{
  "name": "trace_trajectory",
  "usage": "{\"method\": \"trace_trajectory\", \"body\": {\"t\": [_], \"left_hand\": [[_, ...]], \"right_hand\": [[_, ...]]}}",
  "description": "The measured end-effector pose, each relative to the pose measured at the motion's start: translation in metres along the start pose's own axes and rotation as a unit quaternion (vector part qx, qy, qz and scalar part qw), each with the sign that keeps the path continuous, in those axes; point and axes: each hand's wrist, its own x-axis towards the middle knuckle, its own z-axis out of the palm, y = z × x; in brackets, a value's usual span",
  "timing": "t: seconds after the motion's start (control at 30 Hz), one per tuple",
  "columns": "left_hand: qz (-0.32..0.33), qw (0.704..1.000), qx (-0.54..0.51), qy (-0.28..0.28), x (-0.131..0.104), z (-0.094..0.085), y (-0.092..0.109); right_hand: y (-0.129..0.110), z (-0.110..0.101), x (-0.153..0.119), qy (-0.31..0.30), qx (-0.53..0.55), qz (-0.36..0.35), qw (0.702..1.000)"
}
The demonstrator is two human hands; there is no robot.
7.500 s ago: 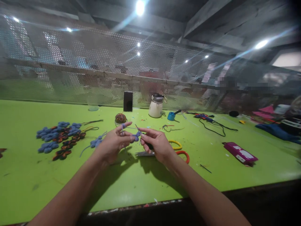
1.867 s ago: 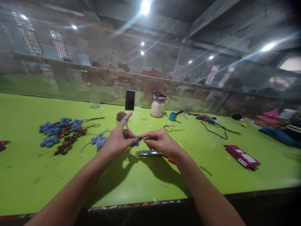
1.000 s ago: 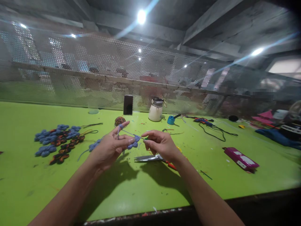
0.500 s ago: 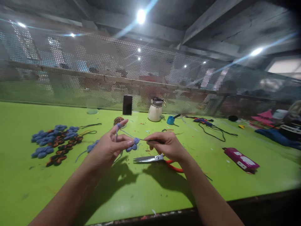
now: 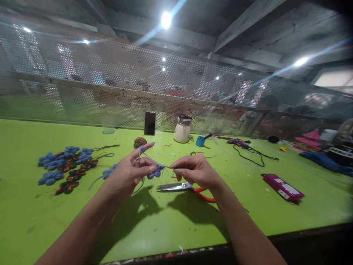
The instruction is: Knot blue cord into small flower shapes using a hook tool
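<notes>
My left hand (image 5: 128, 171) pinches a small blue crochet flower (image 5: 154, 172) between thumb and fingers. Blue yarn (image 5: 141, 150) wraps the raised index finger and runs down to the flower. My right hand (image 5: 194, 170) is closed around a thin crochet hook (image 5: 167, 167), whose tip meets the flower's edge; most of its handle is hidden in the fingers. Below the right hand lie scissors (image 5: 176, 187) with orange handles, blades pointing left. Another blue crochet piece (image 5: 109, 171) shows partly behind my left wrist.
Blue flowers (image 5: 51, 177) and dark orange-brown crochet pieces (image 5: 67, 186) lie at left. Farther back are a yarn ball (image 5: 140, 142), a phone (image 5: 149, 123), a white jar (image 5: 182, 129) and a blue pot (image 5: 200, 141). A magenta box (image 5: 283, 187) and a glue gun (image 5: 239, 143) lie at right.
The left index finger has tipped slightly to the right. The hook now sits flatter against the flower, which has turned a little. Both hands keep their holds.
</notes>
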Motion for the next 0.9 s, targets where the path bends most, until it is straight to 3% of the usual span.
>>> {"method": "trace_trajectory", "body": {"t": [0.17,0.4,0.63,0.9], "left_hand": [[0.005,1.000,0.012,0.006,0.002,-0.001,-0.005],[0.055,0.996,0.072,-0.007,0.004,-0.003,-0.012],[0.076,0.990,0.114,-0.017,-0.001,0.000,-0.008],[0.048,0.995,0.088,-0.007,0.004,-0.001,-0.010]], "right_hand": [[0.006,0.006,0.002,-0.025,0.089,0.029,0.995],[0.011,0.023,0.008,0.007,0.225,0.066,0.972],[0.007,0.028,0.008,0.008,0.227,0.070,0.971],[0.006,0.031,0.007,0.017,0.202,0.095,0.975]]}}
